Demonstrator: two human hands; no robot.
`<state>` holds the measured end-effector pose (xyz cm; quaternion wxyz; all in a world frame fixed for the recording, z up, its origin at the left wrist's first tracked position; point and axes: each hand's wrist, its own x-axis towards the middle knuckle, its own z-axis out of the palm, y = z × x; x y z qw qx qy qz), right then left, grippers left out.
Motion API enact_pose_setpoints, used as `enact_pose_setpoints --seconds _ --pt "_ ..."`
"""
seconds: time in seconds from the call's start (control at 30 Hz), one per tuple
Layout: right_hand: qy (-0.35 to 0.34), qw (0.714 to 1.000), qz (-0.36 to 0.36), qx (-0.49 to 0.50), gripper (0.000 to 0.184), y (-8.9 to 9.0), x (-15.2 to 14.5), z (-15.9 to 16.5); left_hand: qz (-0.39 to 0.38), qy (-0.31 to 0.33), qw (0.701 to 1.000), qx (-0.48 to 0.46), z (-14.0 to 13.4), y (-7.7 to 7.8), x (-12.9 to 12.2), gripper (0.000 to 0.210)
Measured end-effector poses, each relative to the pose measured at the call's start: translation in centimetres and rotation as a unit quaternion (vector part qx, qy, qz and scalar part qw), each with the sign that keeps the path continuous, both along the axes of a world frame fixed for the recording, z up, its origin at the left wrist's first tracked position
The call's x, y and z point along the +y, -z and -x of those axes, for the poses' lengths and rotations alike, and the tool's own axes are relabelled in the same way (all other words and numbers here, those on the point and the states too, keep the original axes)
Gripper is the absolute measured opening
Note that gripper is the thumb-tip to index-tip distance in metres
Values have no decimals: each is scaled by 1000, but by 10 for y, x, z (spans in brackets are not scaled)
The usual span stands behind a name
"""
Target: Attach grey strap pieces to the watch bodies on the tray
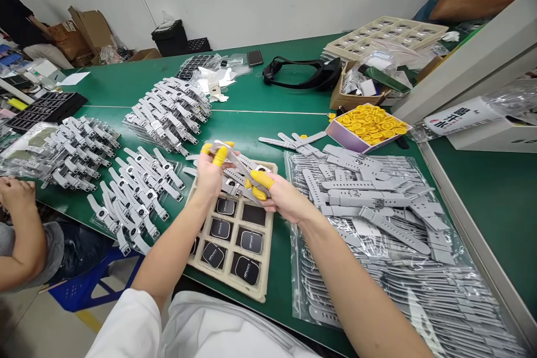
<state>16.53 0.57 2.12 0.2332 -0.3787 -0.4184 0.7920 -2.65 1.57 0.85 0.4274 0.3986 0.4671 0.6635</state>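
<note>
So, going left to right: piles of finished grey watches (pixel 126 201) lie on the green tabletop (pixel 268 123) well off to the left, then comes the beige tray (pixel 268 246) of black watch faces right in front of the person. Both hands are up over the far end of that tray. The left hand (pixel 208 170) is closed round one end of a grey strap (pixel 241 170), pinched between yellow-capped fingertips (pixel 218 155). The right hand (pixel 282 196) is closed on the other end, yellow cots on thumb and forefinger too.

The bit that matters: the strap's long axis runs diagonally, from upper left at the left hand down to lower right at the right hand, so it bridges the two with a short gap between. There may be a watch body at the right-hand end, but it's too small to tell for sure.

Further right, the bag of loose grey straps (pixel 377 207) sits just beside the right forearm, so the right hand is the nearer one to it. A box of yellow finger cots (pixel 371 123) sits beyond that.
</note>
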Motion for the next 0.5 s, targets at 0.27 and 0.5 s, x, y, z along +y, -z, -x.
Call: enact_pose_setpoints --seconds 0.27,0.5 --pt "80 990 -117 -3 36 4 5 -6 130 9 991 -32 6 -5 1 40" --pt "50 994 -82 43 42 3 -3 5 -50 214 933 285 -15 14 -11 37"
